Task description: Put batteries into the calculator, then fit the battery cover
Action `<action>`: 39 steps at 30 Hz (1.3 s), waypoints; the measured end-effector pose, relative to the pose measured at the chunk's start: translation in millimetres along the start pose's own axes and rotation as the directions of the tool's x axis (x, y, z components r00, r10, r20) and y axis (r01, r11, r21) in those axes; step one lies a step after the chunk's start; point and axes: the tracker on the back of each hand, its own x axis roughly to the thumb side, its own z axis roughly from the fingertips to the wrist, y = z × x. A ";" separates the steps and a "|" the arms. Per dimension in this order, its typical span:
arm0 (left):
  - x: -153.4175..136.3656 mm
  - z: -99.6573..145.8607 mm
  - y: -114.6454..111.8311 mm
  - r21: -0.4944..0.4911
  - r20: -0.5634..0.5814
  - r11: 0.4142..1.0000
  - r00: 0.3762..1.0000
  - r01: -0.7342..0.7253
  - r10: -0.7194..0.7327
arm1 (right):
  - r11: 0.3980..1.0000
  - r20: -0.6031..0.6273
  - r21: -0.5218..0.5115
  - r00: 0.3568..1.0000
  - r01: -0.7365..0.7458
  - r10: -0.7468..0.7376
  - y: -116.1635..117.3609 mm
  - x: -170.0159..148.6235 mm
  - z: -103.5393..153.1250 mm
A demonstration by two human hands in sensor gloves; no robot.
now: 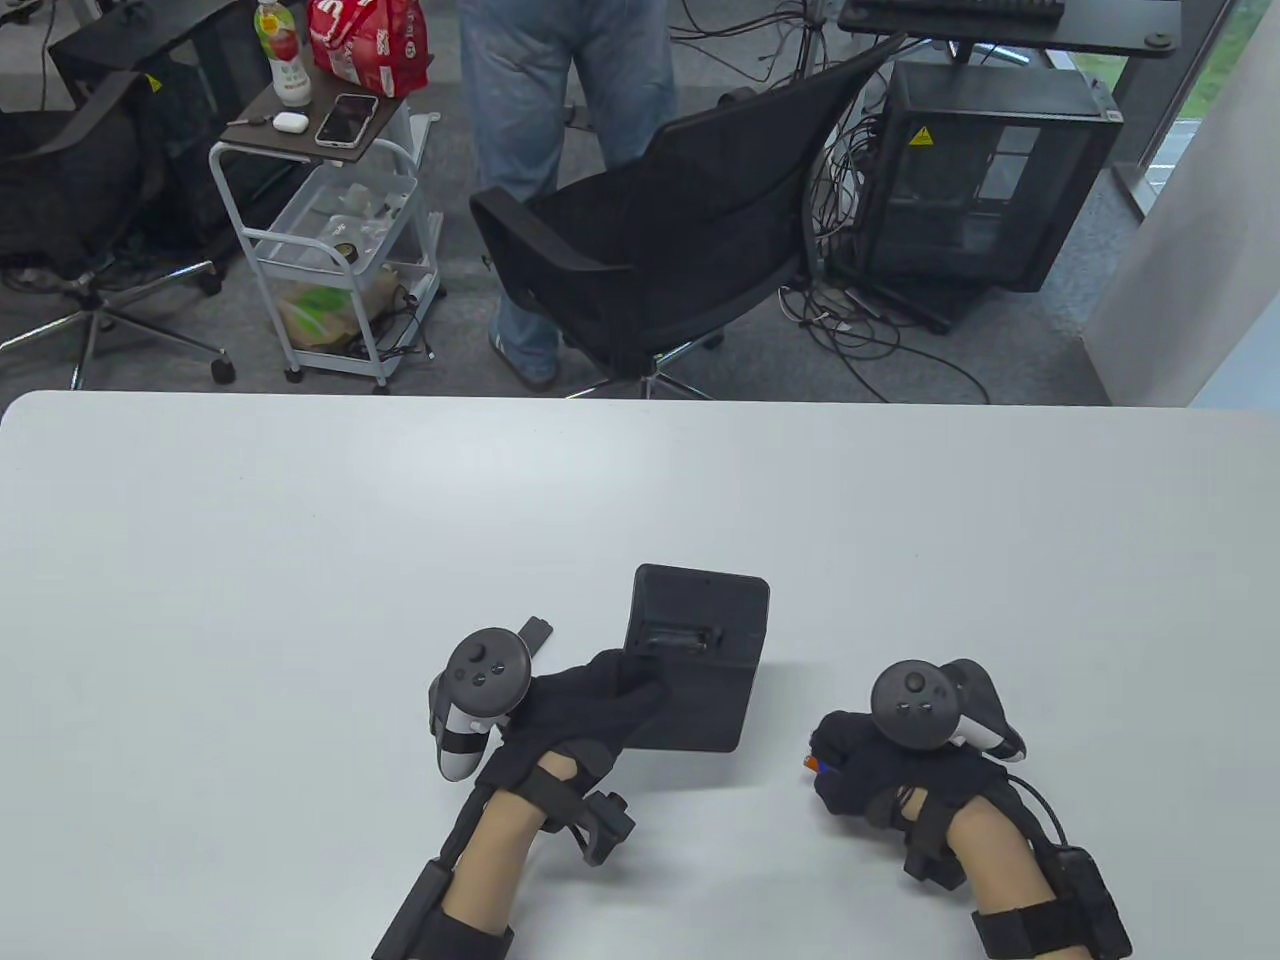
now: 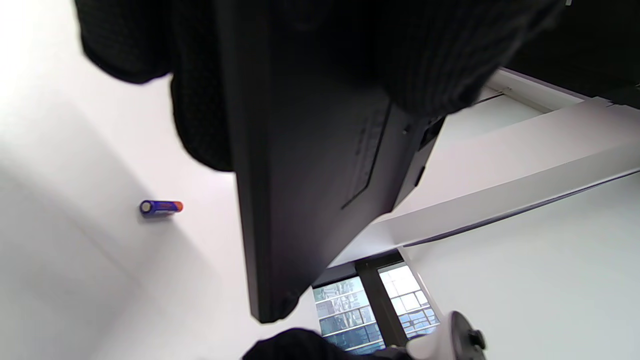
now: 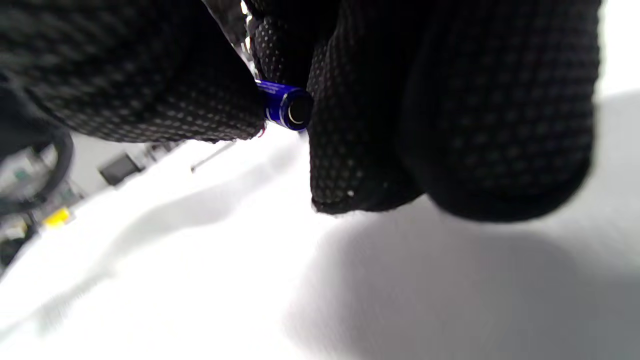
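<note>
The black calculator (image 1: 700, 610) is back side up, its open battery compartment (image 1: 680, 637) facing me. My left hand (image 1: 620, 700) grips its near left corner; in the left wrist view the calculator (image 2: 310, 200) is tilted off the table. My right hand (image 1: 840, 770) rests on the table to the right, apart from the calculator. It pinches a blue battery (image 3: 285, 105) between its fingers (image 3: 450, 125). A blue and orange battery tip (image 1: 812, 765) shows at that hand's left edge. Another blue and orange battery (image 2: 161, 207) lies loose on the table. The black battery cover (image 1: 537, 631) lies behind my left tracker.
The white table (image 1: 300, 560) runs wide around both hands. Beyond its far edge stand an office chair (image 1: 660, 250), a person in jeans (image 1: 560, 100), a white cart (image 1: 330, 250) and a computer case (image 1: 980, 180).
</note>
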 end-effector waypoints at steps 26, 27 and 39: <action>22.8 4.6 -60.9 -0.092 -0.147 0.969 0.959 0.231 -0.242 | 0.790 0.192 -0.603 0.981 0.112 0.008 -20.3 67.2 25.0; 23.3 4.8 -61.8 -0.097 -0.149 0.968 0.958 0.232 -0.245 | 0.782 0.193 -0.614 0.981 0.109 0.015 -18.4 70.1 24.8; 35.1 10.1 -72.9 -0.099 -0.122 0.947 0.941 0.306 -0.317 | 0.723 0.095 -0.688 0.979 -0.066 0.180 -6.0 88.5 24.9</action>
